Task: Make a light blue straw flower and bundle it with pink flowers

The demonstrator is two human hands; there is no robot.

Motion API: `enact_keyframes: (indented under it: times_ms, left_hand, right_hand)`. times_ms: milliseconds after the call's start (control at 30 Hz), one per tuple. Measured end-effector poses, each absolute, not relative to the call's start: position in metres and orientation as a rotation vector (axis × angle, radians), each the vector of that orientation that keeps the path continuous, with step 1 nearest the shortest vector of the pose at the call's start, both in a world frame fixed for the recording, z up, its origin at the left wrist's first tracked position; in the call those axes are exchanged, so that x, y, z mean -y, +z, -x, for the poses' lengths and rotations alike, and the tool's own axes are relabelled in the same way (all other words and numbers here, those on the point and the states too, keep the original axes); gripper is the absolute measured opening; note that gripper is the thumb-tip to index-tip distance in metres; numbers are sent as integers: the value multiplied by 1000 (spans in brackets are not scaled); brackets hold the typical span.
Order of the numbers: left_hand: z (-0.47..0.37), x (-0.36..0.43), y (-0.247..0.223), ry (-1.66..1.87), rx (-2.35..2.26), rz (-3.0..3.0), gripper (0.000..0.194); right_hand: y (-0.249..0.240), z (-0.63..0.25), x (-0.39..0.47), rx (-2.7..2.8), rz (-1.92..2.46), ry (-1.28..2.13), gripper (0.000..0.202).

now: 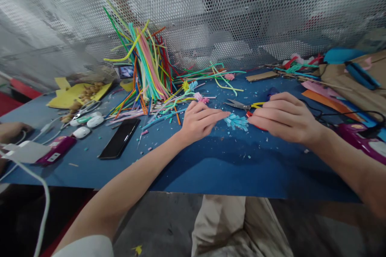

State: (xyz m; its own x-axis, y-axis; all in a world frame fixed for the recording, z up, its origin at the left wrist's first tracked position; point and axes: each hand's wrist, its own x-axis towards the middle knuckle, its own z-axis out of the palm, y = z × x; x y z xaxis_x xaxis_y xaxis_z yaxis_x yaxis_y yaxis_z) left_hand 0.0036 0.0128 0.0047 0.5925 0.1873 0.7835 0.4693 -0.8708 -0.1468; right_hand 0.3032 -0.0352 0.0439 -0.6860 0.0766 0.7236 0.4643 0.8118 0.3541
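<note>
A light blue fuzzy cluster, like bunched pipe-cleaner pieces, lies between my two hands. My left hand has its fingers close together, with the index fingertip at the cluster's left edge; its thumb is mostly hidden. From the other side, my right hand brings its closed fingertips to the cluster's right end. Pliers with grey jaws, one yellow and one red handle point left, and their handles run behind my right fingers. Whether that hand grips them I cannot tell. Small pink clusters lie behind my left hand.
Many coloured pipe cleaners stand bundled before a perforated metal screen. A black phone and purple power strip lie left, near another person's hand. Cut scraps dot the blue table. Cardboard is at right.
</note>
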Motion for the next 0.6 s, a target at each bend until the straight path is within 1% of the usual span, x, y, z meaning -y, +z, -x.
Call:
enact_keyframes:
  times_ms: [233, 467, 600]
  left_hand:
    - [-6, -12, 5, -1152, 564, 2488, 33]
    - [-6, -11, 3, -1209, 557, 2498, 31]
    - [-6, -12, 3, -1215, 563, 2499, 30]
  right_hand:
    - [42, -299, 33, 2264, 405, -673, 22]
    - [38, -295, 33, 2218, 398, -734, 31]
    - [37, -292, 34, 2207, 463, -749, 26]
